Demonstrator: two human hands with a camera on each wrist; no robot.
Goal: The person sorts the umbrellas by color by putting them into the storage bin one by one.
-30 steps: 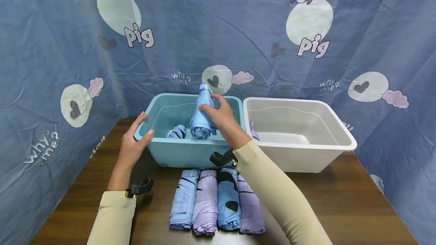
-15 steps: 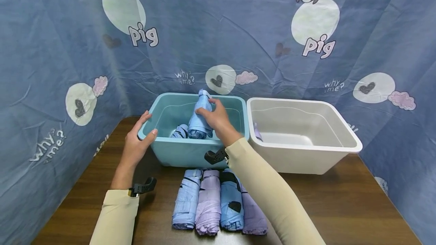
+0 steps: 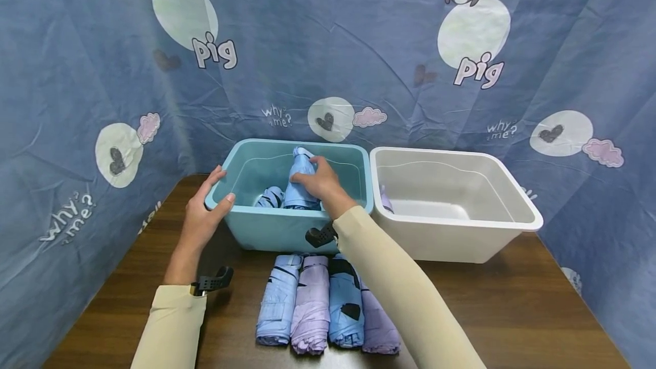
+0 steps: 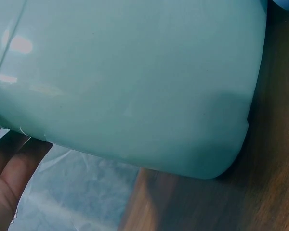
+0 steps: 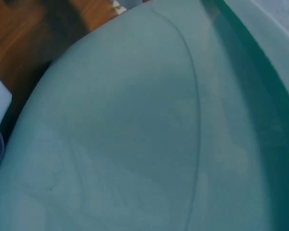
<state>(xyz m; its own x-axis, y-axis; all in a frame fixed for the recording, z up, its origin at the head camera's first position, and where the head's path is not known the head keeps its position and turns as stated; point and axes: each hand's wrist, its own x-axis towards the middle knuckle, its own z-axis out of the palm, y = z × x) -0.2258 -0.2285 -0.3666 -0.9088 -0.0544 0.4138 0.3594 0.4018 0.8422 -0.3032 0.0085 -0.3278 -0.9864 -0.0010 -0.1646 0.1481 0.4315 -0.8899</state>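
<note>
My right hand (image 3: 320,181) grips a light blue folded umbrella (image 3: 299,164) inside the teal bin (image 3: 287,225). The umbrella leans upright, its lower end hidden behind the bin's front rim. Beside it in the bin lies another blue folded umbrella (image 3: 270,197) with dark stripes. My left hand (image 3: 201,215) rests at the bin's front left corner, thumb and fingers spread along the rim. The left wrist view shows left-hand fingers (image 4: 19,163) against the bin's outer end wall. In the right wrist view only the bin's wall (image 5: 135,120) fills most of the picture; my right hand is not visible there.
A white bin (image 3: 451,238) stands right beside the teal one, with a purple item (image 3: 385,200) partly visible inside. In front lie a light blue umbrella (image 3: 279,300), a pink-purple umbrella (image 3: 310,306), a blue umbrella (image 3: 346,303) and a purple umbrella (image 3: 378,323). Behind hangs a patterned blue cloth (image 3: 379,44).
My right hand has lowered the light blue umbrella from above the teal bin's rim down into it. My left hand has stayed at the bin's corner.
</note>
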